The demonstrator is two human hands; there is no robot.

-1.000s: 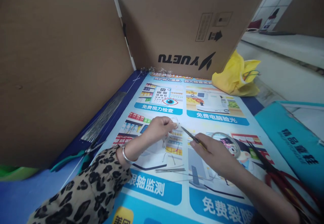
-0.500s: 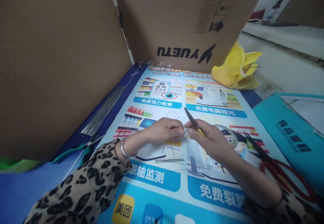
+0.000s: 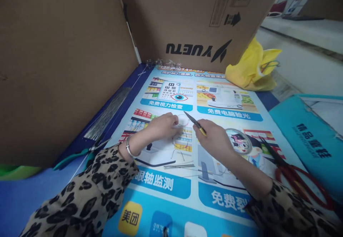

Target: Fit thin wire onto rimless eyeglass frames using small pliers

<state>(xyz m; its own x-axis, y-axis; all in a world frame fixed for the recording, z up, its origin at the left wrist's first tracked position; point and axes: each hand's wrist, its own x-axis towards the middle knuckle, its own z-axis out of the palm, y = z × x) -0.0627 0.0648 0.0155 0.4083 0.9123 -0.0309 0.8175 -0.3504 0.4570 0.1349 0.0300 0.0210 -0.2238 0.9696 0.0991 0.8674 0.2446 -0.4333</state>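
Note:
My right hand is closed around small pointed scissors with dark blades and a yellow handle part, the tip pointing up and left. To the left, my left hand has its fingers curled beside a thin wire loop lying on the printed poster; whatever is between its fingers is too small to make out. Below the hands lie several short thin wires. A clear round ring rests behind my right wrist.
Green-handled pliers and a bundle of wires lie at the left by a cardboard wall. Red-handled scissors, a turquoise box and a yellow bag are at the right. Small wire pieces sit at the back.
My hands have moved apart from each other. My left hand has shifted left and up, and my right hand with the pointed scissors has shifted slightly left. The view has tilted a little.

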